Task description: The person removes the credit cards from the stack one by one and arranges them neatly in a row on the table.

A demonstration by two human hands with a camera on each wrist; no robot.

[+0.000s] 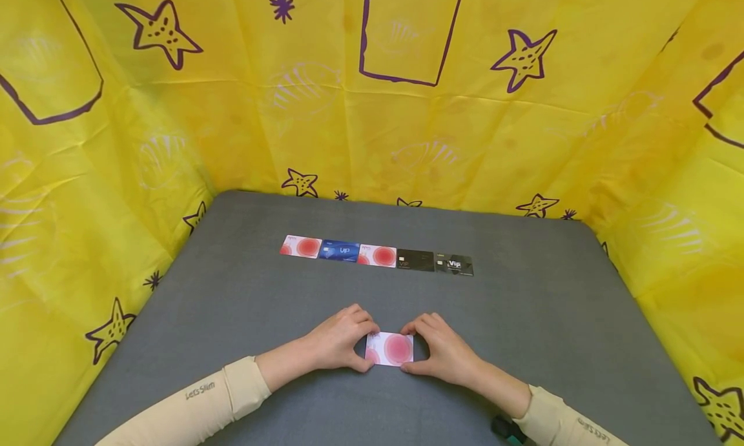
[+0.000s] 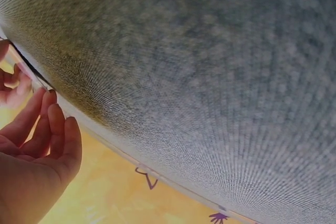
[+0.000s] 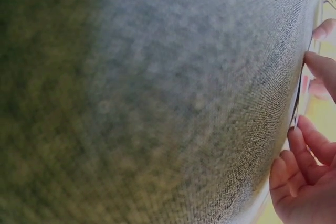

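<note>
A white card (image 1: 390, 348) with pink circles lies between both hands, close over the grey table in the head view. My left hand (image 1: 343, 337) pinches its left end, index finger at the top corner and thumb at the bottom corner. The right end is pinched the same way by my right hand (image 1: 444, 349). In the left wrist view the left hand (image 2: 39, 145) has its fingertips at the card's edge, near the tabletop. The right wrist view has the right hand (image 3: 310, 171) at the card's thin edge, seen almost side-on.
Farther back on the grey table (image 1: 244, 317) runs a row of several cards: a pink-and-white card (image 1: 301, 246), a blue VIP card (image 1: 340, 250), another pink-and-white card (image 1: 378, 255), a black card (image 1: 415, 260) and a dark Vip card (image 1: 454, 264). A dark object (image 1: 507, 428) lies by the right sleeve. Yellow cloth (image 1: 360, 130) surrounds the table.
</note>
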